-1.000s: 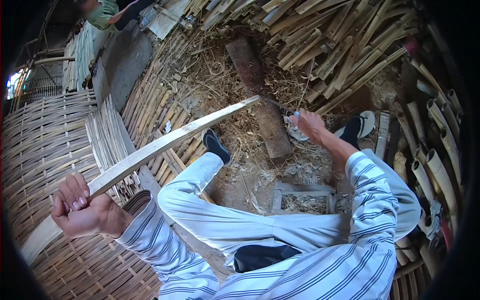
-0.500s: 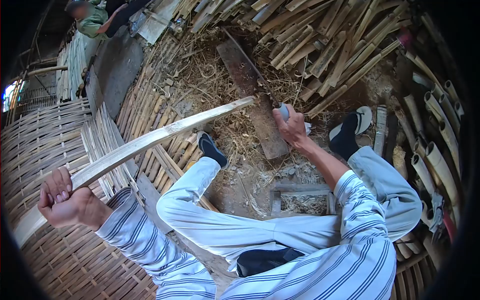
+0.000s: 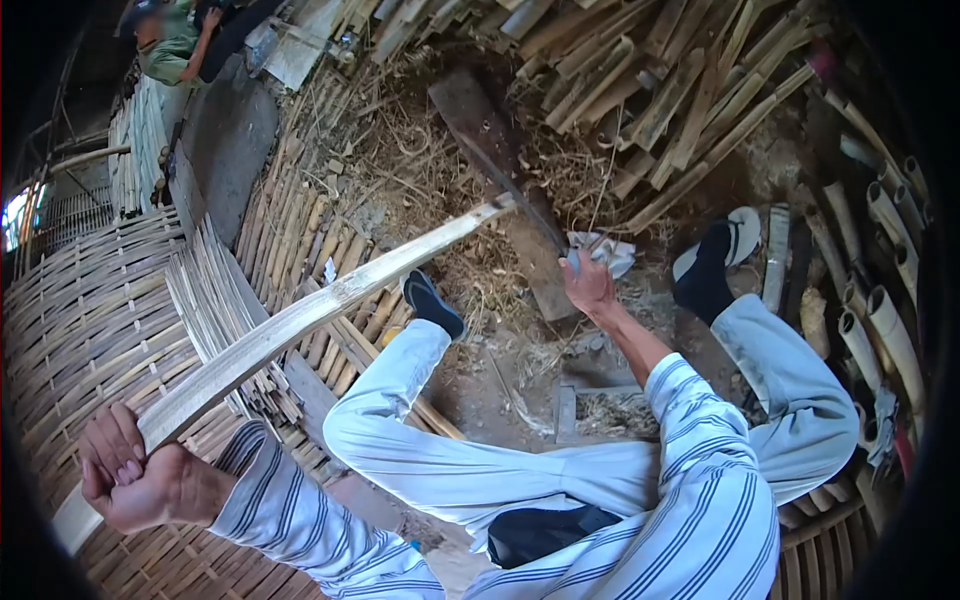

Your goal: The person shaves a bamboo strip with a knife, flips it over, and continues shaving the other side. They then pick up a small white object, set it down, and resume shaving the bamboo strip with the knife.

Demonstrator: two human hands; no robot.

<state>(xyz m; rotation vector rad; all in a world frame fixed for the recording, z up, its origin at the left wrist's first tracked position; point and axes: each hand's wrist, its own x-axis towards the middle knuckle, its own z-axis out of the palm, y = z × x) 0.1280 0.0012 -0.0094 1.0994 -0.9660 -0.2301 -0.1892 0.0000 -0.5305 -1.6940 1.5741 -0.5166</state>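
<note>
A long pale strip of split bamboo or wood (image 3: 290, 318) slants from the lower left up to the middle. My left hand (image 3: 150, 470) is closed round it near its lower end. My right hand (image 3: 592, 284) is wrapped round the handle of a long-bladed knife (image 3: 535, 215). The dark blade runs up and left from the hand and crosses the strip's far tip. Beneath the blade and the tip lies a dark wooden board (image 3: 480, 125) on the shavings. Just above my right hand is a crumpled whitish thing (image 3: 612, 255).
Split bamboo pieces (image 3: 690, 95) are heaped at the top right, with hollow bamboo tubes (image 3: 890, 330) at the right edge. Woven bamboo matting (image 3: 90, 320) fills the left. A small wooden frame (image 3: 567, 410) stands between my legs. Another person (image 3: 175, 50) is at the top left.
The knife has come down and towards me, its blade now lower across the strip's tip. My left hand has dropped slightly with the strip. The camera view has shifted a little.
</note>
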